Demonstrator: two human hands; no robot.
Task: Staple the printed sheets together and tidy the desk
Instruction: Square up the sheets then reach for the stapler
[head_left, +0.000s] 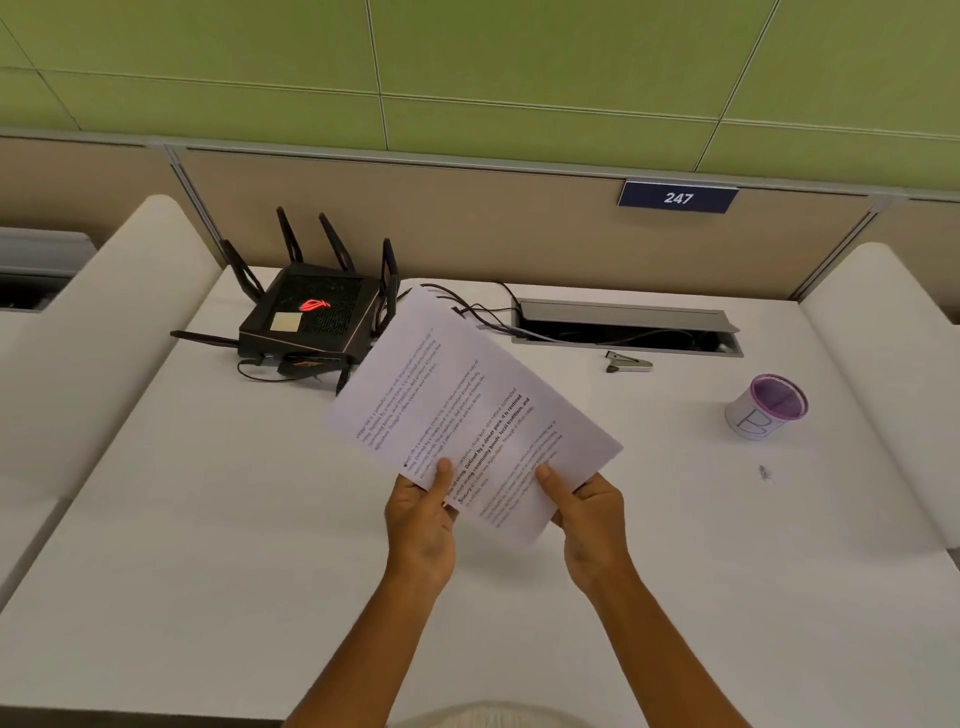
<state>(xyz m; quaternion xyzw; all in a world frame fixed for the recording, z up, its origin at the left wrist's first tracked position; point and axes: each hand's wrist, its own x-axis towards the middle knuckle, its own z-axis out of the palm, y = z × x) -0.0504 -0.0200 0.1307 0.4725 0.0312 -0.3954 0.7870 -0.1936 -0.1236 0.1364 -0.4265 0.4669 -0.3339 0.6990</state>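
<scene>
Printed sheets held above desk, left hand and right hand gripping

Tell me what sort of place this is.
Probably a shared office or study carrel: a white desk walled by beige partition panels, a blue plate numbered 247, and a grey flip-up cable hatch beside a black antennaed router.
</scene>
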